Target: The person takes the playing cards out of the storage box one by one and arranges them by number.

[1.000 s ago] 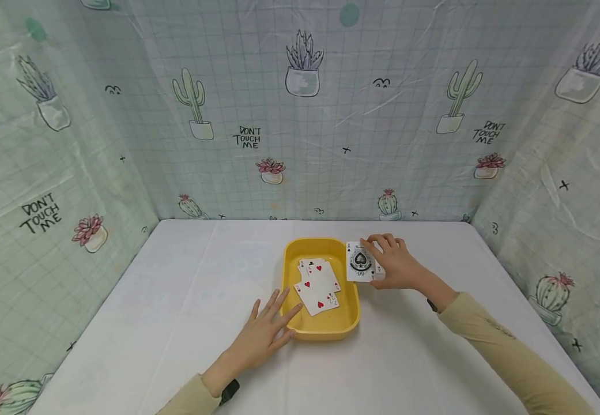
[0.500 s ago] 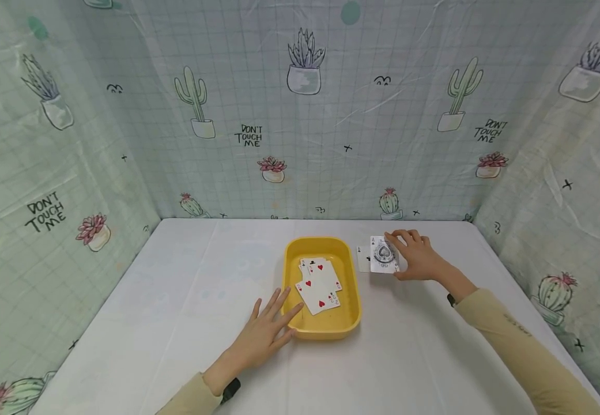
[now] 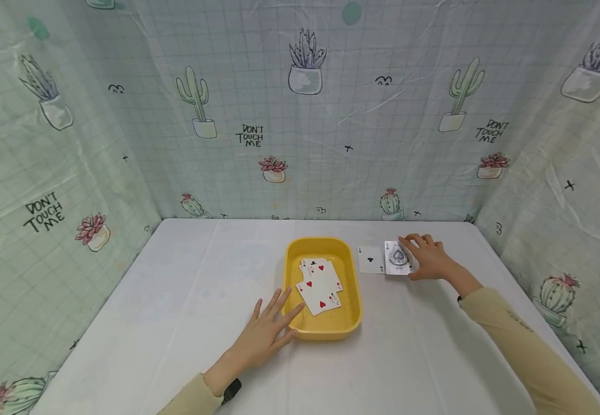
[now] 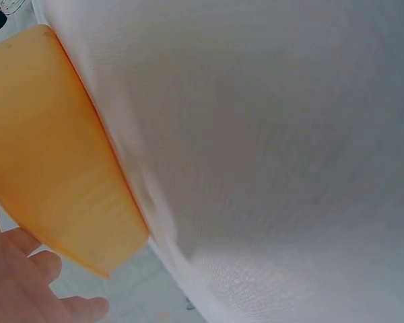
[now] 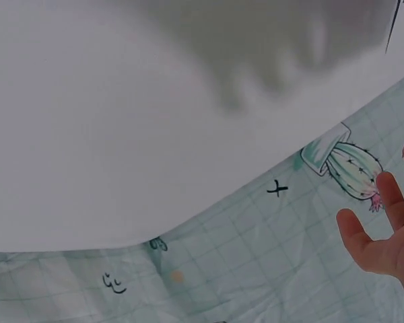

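Note:
In the head view my right hand (image 3: 431, 259) pinches an ace of spades playing card (image 3: 397, 259) by its right side, just right of an ace of clubs (image 3: 369, 260) that lies on the table. My left hand (image 3: 262, 338) has its fingers spread over the near left rim of a yellow tray (image 3: 348, 323). Several playing cards (image 3: 317, 288) overlap face up inside that tray, hearts on top. The left wrist view shows the tray's outer side (image 4: 60, 155) close to the left fingers. Only a sliver of card is visible in the right wrist view, beside the right fingers.
A white-covered table (image 3: 201, 276) lies under everything. Behind it and at both sides hangs a pale green cloth (image 3: 362, 115) printed with cacti, meeting the table's edges.
My right hand has carried the ace of spades rightward, away from the tray's right rim, and lowered it; the ace of clubs on the table has come into view. My left hand stays put.

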Available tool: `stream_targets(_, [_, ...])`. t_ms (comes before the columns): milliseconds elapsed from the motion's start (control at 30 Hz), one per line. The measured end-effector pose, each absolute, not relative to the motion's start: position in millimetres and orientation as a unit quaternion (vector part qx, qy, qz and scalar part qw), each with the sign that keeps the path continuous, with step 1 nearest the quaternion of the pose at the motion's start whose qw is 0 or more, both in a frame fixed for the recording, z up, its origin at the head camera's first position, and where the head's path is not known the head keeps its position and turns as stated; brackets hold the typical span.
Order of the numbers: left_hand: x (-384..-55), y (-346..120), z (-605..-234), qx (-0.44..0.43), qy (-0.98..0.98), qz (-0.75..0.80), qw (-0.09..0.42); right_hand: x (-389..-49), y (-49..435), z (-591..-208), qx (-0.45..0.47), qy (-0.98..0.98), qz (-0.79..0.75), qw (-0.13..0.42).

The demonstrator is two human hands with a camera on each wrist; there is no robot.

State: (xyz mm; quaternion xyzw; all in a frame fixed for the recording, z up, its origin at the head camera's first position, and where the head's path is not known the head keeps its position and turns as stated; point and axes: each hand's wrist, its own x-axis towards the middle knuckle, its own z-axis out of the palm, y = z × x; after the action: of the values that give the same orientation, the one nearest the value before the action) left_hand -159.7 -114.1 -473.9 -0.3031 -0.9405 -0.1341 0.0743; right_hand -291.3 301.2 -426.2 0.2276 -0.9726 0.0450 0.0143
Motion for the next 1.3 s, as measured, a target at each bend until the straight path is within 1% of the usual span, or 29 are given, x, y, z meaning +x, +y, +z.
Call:
stream_targets(433, [-159.7,-114.5,-474.1,-0.306,-0.939,-0.131,0.083,-307.5,305.4,-437.4,0.186,-0.982,0.023,-0.02])
stream_targets(900, [-159.1,-114.1,-473.1,-0.302,-0.94,-0.137,0.076,-322.6,302.4,-448.7,0.182,-0.981,0.027,-0.058])
stream_targets(1300, [-159.4,-113.0,-470.5,-0.3,-0.943,-0.128,0.071,-330.4,297.7,-450.6,0.154,-0.982,0.021,-0.105])
